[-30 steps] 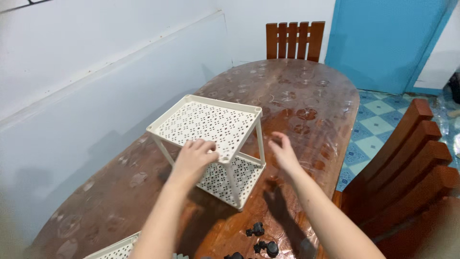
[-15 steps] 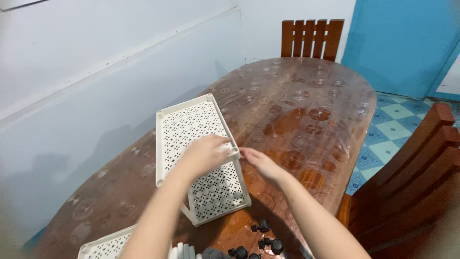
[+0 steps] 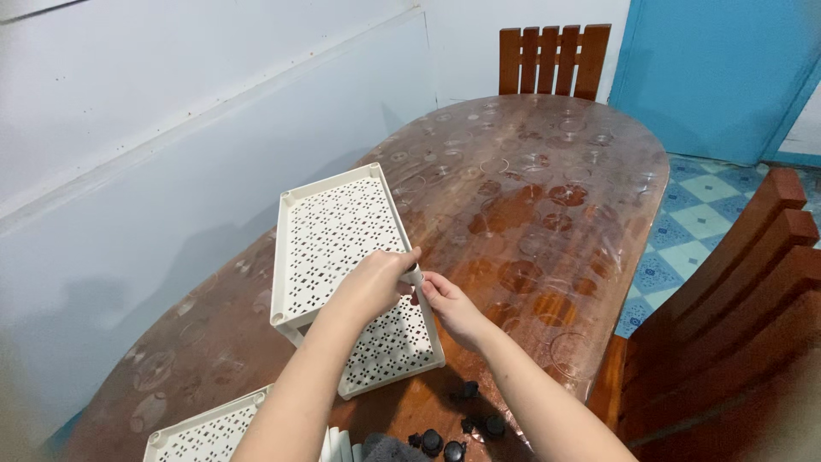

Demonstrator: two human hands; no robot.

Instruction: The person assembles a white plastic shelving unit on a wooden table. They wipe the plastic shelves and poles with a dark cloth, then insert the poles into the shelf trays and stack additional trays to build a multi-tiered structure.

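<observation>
The two-tier perforated shelf rack (image 3: 338, 248) stands on the left half of the oval wooden table (image 3: 547, 171), its long axis running away from the person toward the white wall panel (image 3: 171, 171). The relation that matters is at the near right corner of the upper tray, where both hands meet. The left hand (image 3: 372, 287) lies over the corner from the left, fingers closed around the top of the corner post (image 3: 414, 275). The right hand (image 3: 453, 306) comes in from the right, just beside the post, fingertips gathered and touching it below the left hand. Whether the right hand fully clamps the post cannot be determined.

The rack is cream moulded plastic: two shallow rectangular trays with raised rims and a regular pattern of small holes, joined by slim posts. The lower tray projects toward the person beneath both hands.

The table top is glossy brown with circular patterns under a clear cover. Black caster wheels (image 3: 479, 423) lie near the table edge, close to the right forearm. A third perforated tray (image 3: 201, 432) lies at the lower left. Slatted wooden chairs (image 3: 552, 60) stand around the table.
</observation>
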